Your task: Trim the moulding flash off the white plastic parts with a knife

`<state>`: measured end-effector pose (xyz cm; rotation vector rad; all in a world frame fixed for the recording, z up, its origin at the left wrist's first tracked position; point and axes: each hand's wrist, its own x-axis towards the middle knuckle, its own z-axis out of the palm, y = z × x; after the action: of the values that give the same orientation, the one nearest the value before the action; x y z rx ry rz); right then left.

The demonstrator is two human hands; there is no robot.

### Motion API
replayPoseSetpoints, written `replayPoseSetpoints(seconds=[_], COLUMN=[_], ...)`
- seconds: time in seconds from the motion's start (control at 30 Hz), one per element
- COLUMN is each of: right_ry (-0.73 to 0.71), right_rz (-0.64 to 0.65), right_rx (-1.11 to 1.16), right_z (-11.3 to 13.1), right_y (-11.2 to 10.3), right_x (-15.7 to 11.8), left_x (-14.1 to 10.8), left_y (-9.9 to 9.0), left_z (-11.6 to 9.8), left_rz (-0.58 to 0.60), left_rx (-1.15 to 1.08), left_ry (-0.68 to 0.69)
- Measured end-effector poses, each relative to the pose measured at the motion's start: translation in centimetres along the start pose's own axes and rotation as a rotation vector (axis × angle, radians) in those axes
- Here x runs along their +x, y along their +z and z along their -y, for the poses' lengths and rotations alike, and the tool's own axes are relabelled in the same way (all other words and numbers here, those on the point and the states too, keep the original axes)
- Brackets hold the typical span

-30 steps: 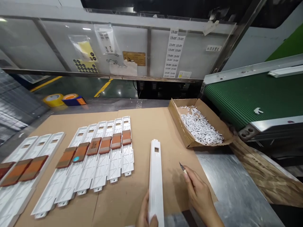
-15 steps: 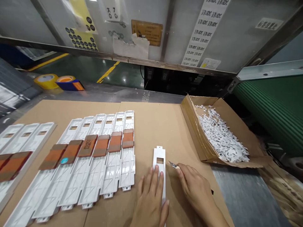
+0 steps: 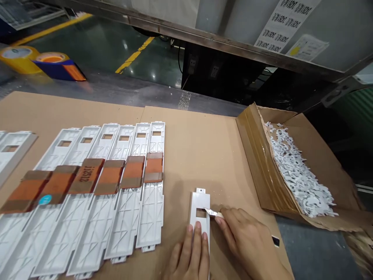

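Our right hand (image 3: 250,241) has its grip closed around a small knife (image 3: 212,212), pinched between thumb and fingers so that most of the handle is hidden and the blade juts out to the left. The blade tip meets the right side of the rectangular window (image 3: 201,212) near the far end of a white plastic strip (image 3: 200,200), so we judge that the step in hand is knife work on that edge. The strip lies just left of the knife grip, its far end pointing away from us, with its smooth face up on the cardboard sheet (image 3: 204,155). Our left hand (image 3: 189,256) grasps nothing between its fingers; they stretch forward over the strip, pressing on it just nearer to us than the window, while the thumb cannot be made out. As we judge it, the next move calls for a light, controlled wrist, firm pressure from the left fingers, and those fingertips out of the blade's line, since a slip could nick them or score the face. Left of both hands lies a row of ribbed strips (image 3: 151,214) with orange-brown blocks (image 3: 153,167) across them; ahead and right of the knife grip, an open cardboard box (image 3: 253,155) holds small white pieces (image 3: 303,175).
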<state>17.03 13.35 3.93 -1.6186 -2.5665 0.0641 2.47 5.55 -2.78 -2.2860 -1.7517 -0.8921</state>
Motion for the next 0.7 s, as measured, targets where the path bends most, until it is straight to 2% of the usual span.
replayPoseSetpoints(seconds=[0.17, 0.57, 0.7], right_ry=[-0.037, -0.064, -0.072], right_rz=[-0.012, 0.042, 0.137], right_rx=[-0.012, -0.050, -0.067], right_z=[-0.1, -0.5, -0.8], right_y=[0.2, 0.6, 0.6], right_x=[0.5, 0.5, 0.5], left_x=[0.4, -0.3, -0.7], left_y=[0.1, -0.4, -0.3], left_z=[0.0, 0.3, 0.2], left_rz=[-0.041, 0.076, 0.102], left_rx=[0.020, 0.074, 0.089], left_ry=[0.001, 0.065, 0.054])
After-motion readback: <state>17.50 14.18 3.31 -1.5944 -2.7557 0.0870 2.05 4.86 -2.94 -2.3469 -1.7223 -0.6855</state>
